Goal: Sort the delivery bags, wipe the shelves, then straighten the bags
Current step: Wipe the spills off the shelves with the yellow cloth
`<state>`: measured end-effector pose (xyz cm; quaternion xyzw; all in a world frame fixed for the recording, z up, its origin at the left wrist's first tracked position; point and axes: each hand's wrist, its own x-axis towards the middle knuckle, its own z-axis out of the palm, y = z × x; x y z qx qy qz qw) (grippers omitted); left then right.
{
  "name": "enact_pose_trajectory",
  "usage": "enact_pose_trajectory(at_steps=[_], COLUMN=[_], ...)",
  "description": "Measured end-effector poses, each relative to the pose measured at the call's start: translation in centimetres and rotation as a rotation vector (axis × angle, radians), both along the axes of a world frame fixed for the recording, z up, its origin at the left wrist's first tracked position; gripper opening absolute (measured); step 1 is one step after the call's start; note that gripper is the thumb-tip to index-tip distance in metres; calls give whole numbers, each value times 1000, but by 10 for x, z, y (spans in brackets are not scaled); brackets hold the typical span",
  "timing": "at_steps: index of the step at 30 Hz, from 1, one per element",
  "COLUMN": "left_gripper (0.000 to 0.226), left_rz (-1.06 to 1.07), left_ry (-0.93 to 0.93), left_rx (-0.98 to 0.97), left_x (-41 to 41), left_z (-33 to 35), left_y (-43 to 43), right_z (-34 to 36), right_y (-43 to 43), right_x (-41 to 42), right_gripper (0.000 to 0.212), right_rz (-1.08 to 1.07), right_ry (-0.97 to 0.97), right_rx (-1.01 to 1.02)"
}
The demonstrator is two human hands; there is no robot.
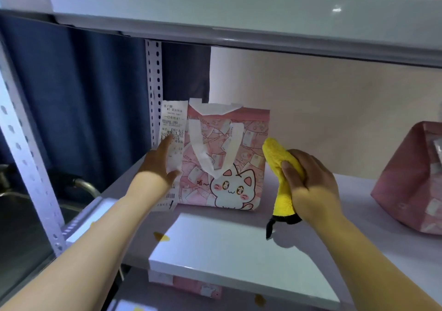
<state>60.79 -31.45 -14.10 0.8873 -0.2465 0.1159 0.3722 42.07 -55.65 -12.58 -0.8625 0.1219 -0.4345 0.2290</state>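
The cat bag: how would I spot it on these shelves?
Look at the middle white shelf, toward its left end. The cat bag stands upright there, left hand on its receipt. Unlike the plain pink bag, it shows a white cartoon cat.

A dark blue curtain (79, 95) hangs behind the rack on the left side. A perforated steel upright (155, 90) stands in front of the curtain. A plain pale wall (334, 119) fills the background on the right. A curved metal tube (88, 186) is visible at lower left.
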Motion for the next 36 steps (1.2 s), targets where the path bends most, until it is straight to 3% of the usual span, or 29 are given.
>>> enact_pose_trajectory(at_steps=[19,29,36], left_gripper=[82,71,48], left_rz=[-335,-280,-264], left_ry=[29,-12,-109], left_rx=[-112,-22,62], left_x=[-3,-16,-43], left_z=[-17,-16,-19], left_y=[-124,-88,-30], right_z=[-23,-24,-32], right_y=[-74,-48,1], right_x=[-52,-63,-71], right_gripper=[44,40,40], right_rz=[-175,-173,-131], right_ry=[22,76,160], right_rx=[33,-75,-162])
